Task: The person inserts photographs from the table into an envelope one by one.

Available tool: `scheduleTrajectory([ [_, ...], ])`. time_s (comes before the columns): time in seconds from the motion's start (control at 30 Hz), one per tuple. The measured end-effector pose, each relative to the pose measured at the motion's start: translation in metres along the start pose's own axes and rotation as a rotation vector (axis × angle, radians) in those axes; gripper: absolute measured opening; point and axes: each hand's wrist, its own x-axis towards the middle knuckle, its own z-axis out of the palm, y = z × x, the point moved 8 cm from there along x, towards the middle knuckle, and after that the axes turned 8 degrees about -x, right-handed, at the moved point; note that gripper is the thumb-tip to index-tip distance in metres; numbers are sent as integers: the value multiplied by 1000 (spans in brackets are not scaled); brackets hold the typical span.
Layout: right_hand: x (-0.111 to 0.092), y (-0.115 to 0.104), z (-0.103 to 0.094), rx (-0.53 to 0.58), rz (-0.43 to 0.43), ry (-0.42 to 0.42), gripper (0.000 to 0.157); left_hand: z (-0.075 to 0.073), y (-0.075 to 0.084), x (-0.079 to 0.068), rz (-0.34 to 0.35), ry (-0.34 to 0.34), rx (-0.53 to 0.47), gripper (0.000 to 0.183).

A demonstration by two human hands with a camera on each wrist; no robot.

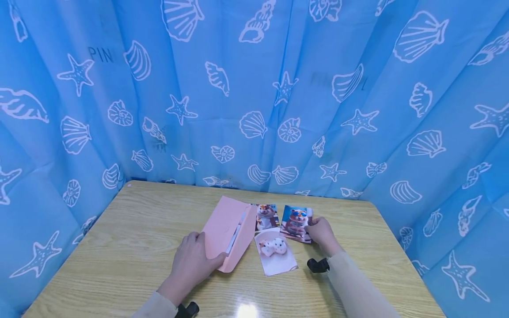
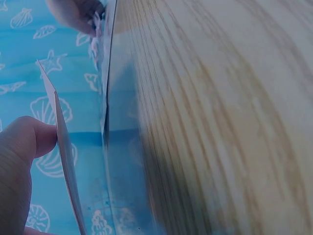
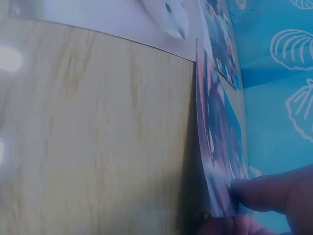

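My left hand (image 1: 195, 260) grips the lower left edge of a pink envelope (image 1: 222, 221), thumb on its front. The envelope lies tilted, flap side to the right, and a white edge shows in its opening. In the left wrist view the thumb presses the thin envelope edge (image 2: 63, 147). With thumb and fingers, my right hand (image 1: 323, 236) pinches the right edge of a photo card (image 1: 296, 221) of a hamster in sunglasses. The right wrist view shows this card (image 3: 220, 142) raised on edge off the table. The fingers behind it are partly hidden.
Another hamster card (image 1: 267, 215) lies beside the envelope, partly covered. Nearer to me is a pale card (image 1: 278, 260) with two white animals. All rest on a wooden table (image 1: 139, 238), with a blue shell-print curtain (image 1: 222, 88) behind and at both sides.
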Motion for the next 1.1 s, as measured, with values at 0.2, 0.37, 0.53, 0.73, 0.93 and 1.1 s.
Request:
scheduleTrajectory([
  [0.2,-2,4,-4,85,24,-47,27,0,0,1,4,1,0,96],
  [0.37,-7,-2,-10,123,-8,-49,31,2,-1,3,10,0,8,96],
  [0.53,-11,-9,-13,141,-31,-51,35,2,-1,5,6,-12,10,95],
  [0.73,-15,-18,-17,191,-63,-61,36,3,0,7,3,-23,14,95],
  [0.93,-20,-31,-21,250,-112,-44,32,4,-1,7,14,-19,21,94],
  [1.1,-25,-43,-22,285,-138,-16,33,3,0,8,32,-2,15,93],
])
